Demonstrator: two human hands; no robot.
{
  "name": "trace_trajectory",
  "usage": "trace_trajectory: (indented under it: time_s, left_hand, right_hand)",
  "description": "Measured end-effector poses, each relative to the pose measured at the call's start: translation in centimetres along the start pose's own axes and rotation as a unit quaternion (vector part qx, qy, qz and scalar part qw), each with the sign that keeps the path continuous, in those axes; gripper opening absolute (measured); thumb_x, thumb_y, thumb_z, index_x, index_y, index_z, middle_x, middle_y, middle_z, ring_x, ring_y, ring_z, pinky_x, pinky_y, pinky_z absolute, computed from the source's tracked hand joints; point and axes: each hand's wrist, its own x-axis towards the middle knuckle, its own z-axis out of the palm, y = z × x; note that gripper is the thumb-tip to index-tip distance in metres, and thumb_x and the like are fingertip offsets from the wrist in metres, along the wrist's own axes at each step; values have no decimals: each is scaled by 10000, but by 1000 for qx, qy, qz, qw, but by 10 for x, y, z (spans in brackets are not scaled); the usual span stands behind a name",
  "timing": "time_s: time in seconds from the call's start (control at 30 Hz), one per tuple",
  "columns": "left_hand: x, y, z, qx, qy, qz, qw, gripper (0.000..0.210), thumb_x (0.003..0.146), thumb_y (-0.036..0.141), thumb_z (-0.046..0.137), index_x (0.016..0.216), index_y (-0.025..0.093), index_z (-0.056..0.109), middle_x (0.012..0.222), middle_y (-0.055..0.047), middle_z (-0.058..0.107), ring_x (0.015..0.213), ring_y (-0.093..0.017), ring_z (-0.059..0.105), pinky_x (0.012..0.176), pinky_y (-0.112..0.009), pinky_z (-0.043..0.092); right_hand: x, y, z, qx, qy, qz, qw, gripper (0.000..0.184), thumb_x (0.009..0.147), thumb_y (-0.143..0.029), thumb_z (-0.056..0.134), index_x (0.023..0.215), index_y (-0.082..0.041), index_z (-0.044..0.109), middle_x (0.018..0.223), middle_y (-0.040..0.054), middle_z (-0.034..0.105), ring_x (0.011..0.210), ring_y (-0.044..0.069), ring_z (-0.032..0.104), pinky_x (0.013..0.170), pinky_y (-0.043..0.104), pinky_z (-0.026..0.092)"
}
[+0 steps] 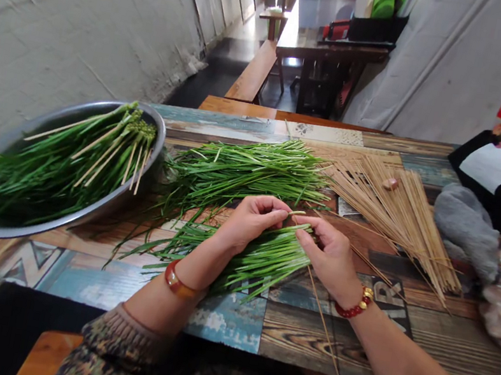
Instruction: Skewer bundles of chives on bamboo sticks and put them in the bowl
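Head view: your left hand (257, 218) pinches a slim green stalk with a pale cut end (297, 213) between thumb and forefinger, over the middle of the patchwork wood-patterned table (226, 322). Your right hand (329, 253) has thumb and forefinger close together at the pale ends of a loose bundle of long green stalks (266, 261); cannot tell whether they pinch one. Bundle lies toward the table's near edge, below your wrists. One thin tan wooden skewer (325, 327) slants from beside it past that edge. Larger green stalk pile (252, 175) nearer the far edge; fanned tan wooden skewers (374, 200) to its right. Round grey metal basin (96, 209), at the table's left end, holds skewered greens (108, 143).
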Motion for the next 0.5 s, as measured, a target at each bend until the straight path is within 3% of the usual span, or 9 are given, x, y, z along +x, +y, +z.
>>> trace_trajectory:
  time_s: [0.5]
  left_hand:
    - [0, 0, 0, -5, 4, -3, 1000, 201, 712, 301, 707, 769, 109, 700, 612, 7, 584, 564, -74, 454, 553, -200, 333]
  right_hand:
    - [1, 2, 1, 11, 3, -14, 1000, 245, 844, -237, 573, 1050, -187, 697, 1076, 70, 727, 954, 194, 682, 849, 325, 530]
